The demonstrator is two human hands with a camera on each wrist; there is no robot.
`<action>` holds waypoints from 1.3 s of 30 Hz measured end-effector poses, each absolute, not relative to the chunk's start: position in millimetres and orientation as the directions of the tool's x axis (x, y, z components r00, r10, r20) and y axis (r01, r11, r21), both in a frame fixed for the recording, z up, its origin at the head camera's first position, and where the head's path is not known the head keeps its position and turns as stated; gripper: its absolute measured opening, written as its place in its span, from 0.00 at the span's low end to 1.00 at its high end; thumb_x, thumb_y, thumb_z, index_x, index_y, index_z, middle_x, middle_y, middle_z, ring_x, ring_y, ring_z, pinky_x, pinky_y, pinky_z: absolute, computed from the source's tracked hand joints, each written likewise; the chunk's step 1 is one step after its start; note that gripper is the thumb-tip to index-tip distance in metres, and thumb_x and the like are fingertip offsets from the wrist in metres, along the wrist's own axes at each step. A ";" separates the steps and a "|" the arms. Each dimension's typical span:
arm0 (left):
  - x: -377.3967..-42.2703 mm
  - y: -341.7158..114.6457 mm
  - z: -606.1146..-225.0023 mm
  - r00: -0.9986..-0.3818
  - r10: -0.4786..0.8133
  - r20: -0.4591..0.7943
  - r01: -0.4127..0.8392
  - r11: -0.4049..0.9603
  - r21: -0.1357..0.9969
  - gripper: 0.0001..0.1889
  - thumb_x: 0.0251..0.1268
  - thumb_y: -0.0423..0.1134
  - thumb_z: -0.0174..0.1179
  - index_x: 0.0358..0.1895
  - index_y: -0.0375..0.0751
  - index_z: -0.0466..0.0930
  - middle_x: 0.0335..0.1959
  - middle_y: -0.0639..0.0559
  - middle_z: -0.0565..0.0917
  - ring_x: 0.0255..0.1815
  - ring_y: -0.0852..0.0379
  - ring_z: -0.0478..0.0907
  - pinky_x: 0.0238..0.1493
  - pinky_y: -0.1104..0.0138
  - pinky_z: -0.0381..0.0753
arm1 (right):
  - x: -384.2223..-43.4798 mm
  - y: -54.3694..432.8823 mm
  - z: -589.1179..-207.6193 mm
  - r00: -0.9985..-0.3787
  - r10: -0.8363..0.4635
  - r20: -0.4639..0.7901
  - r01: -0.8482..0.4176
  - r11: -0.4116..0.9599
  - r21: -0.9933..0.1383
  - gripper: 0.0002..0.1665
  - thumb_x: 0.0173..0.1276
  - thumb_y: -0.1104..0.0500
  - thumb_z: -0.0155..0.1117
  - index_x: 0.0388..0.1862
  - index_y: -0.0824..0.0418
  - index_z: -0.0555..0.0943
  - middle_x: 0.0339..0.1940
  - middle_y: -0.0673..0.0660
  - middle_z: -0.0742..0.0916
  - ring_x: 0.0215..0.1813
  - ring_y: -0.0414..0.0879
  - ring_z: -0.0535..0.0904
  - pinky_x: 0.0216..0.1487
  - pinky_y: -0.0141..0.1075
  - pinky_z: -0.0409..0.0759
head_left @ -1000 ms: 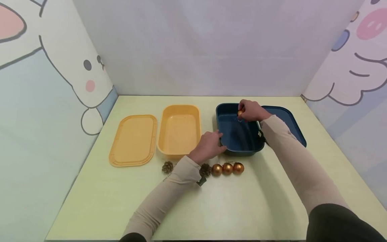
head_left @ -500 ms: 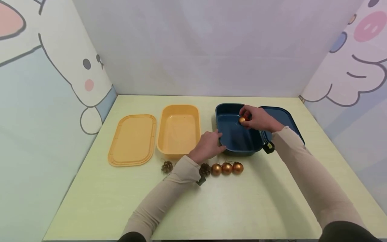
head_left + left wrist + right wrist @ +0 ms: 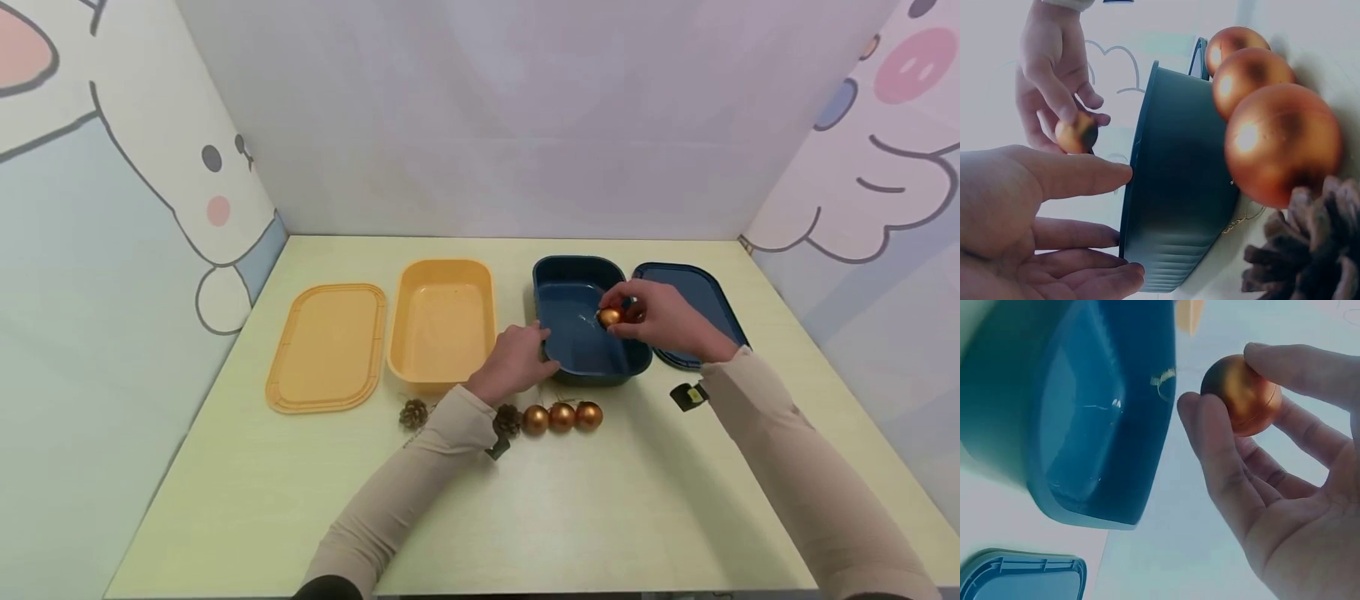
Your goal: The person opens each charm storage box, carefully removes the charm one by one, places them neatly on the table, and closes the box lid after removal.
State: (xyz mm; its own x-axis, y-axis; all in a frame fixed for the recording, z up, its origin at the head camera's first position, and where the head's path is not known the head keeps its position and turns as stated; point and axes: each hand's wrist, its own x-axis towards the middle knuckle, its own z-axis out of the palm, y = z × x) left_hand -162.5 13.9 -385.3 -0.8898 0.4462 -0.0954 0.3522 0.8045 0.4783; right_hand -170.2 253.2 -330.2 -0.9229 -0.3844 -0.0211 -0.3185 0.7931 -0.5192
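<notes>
My right hand (image 3: 663,321) pinches a copper-coloured bauble (image 3: 610,317) between thumb and fingertips, above the right side of the dark blue box (image 3: 577,333). The right wrist view shows this bauble (image 3: 1244,394) up beyond the box's rim, with a thin gold string (image 3: 1163,378) nearby. My left hand (image 3: 513,362) touches the left side of the box, fingers fairly straight and spread; in the left wrist view its thumb and fingertips meet the rim (image 3: 1138,137). In front of the box, three more copper baubles (image 3: 562,417) sit in a row beside a pine cone (image 3: 507,421).
An empty yellow box (image 3: 442,321) stands left of the blue one, with its yellow lid (image 3: 327,348) lying flat farther left. The blue lid (image 3: 697,292) lies right of the blue box. Another pine cone (image 3: 413,414) is by my left sleeve. Walls border the table (image 3: 225,500).
My right hand has come nearer and to the right with the bauble, from the back of the blue box towards its right side. My left hand has stayed at the box.
</notes>
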 end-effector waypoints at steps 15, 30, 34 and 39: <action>-163.2 13.5 -386.2 -0.887 0.447 -0.116 0.338 0.799 0.497 0.32 0.67 0.48 0.66 0.71 0.42 0.72 0.77 0.42 0.66 0.08 0.64 0.51 0.16 0.73 0.60 | -133.2 260.0 -338.2 -0.904 -0.409 0.121 -0.411 0.759 -0.505 0.17 0.64 0.68 0.70 0.51 0.56 0.83 0.48 0.57 0.86 0.39 0.46 0.82 0.37 0.30 0.82; -160.4 13.5 -382.1 -0.887 0.447 -0.113 0.341 0.801 0.492 0.32 0.67 0.48 0.66 0.72 0.42 0.72 0.77 0.43 0.66 0.07 0.64 0.53 0.16 0.74 0.60 | -102.6 268.7 -359.7 -0.863 -0.504 0.040 -0.421 0.674 -0.607 0.18 0.61 0.65 0.74 0.50 0.57 0.83 0.45 0.54 0.88 0.37 0.34 0.84 0.38 0.31 0.86; -160.8 13.6 -382.7 -0.890 0.446 -0.093 0.351 0.801 0.484 0.31 0.67 0.48 0.67 0.71 0.42 0.73 0.76 0.43 0.68 0.15 0.59 0.71 0.24 0.73 0.70 | -96.6 270.3 -363.0 -0.863 -0.504 0.040 -0.416 0.663 -0.622 0.18 0.60 0.64 0.75 0.49 0.55 0.83 0.44 0.53 0.88 0.37 0.34 0.85 0.38 0.30 0.86; -160.9 13.7 -383.4 -0.892 0.443 -0.088 0.348 0.799 0.490 0.31 0.66 0.48 0.67 0.70 0.42 0.74 0.76 0.42 0.68 0.24 0.55 0.78 0.29 0.71 0.75 | -90.2 271.8 -370.4 -0.864 -0.500 0.055 -0.415 0.648 -0.639 0.18 0.59 0.63 0.77 0.48 0.55 0.84 0.44 0.53 0.88 0.36 0.34 0.85 0.37 0.29 0.86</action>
State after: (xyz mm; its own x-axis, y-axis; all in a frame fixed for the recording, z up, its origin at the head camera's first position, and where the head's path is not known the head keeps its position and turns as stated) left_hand -160.9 13.7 -383.4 -0.8923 0.4428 -0.0882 0.3482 0.7992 0.4900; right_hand -90.2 271.8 -370.4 -0.8643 -0.4999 0.0550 -0.4153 0.6478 -0.6387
